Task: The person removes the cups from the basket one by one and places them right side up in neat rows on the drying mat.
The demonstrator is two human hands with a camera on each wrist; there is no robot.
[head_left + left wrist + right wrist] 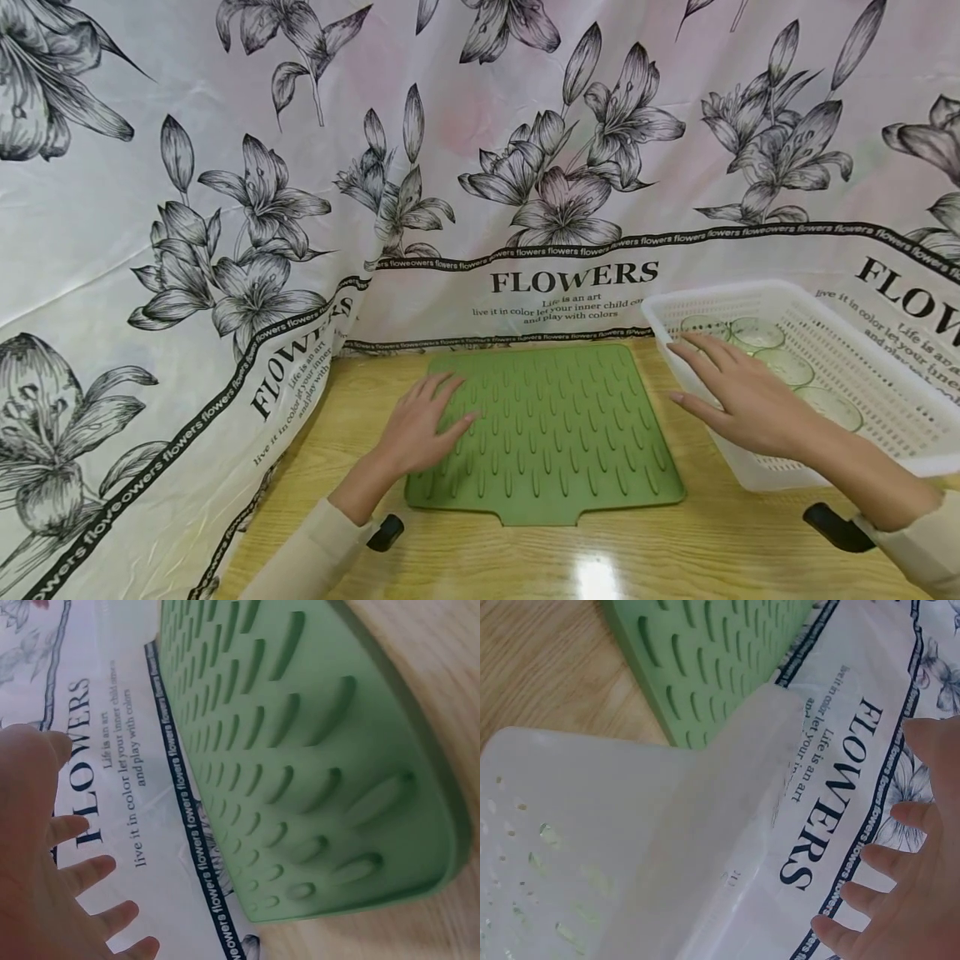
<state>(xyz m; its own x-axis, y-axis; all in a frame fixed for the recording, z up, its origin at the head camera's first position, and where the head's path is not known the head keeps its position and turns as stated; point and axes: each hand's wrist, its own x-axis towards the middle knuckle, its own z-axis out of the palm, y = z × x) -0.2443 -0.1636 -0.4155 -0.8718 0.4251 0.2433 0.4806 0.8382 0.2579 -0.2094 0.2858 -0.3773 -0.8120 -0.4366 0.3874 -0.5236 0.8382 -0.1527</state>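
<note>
A green mat (555, 433) with raised oblong ridges and a short tab at its front lies on the wooden table. My left hand (423, 425) hovers over its left side, fingers loosely extended and holding nothing. To the right stands a white perforated basket (750, 475), with several thin round pale green slices, like cucumber (828, 408), on its floor. My right hand (750, 400) is above the basket's left rim, fingers spread, with nothing in its grasp. In the right wrist view the slices show only as green through the holes of the basket wall (592, 780).
A white cloth (570, 308) printed with black lilies and the word FLOWERS hangs behind and to the left of the table (352, 400). Dark pieces of the wrist straps (386, 533) show below both wrists. The basket stands close to the mat's right edge.
</note>
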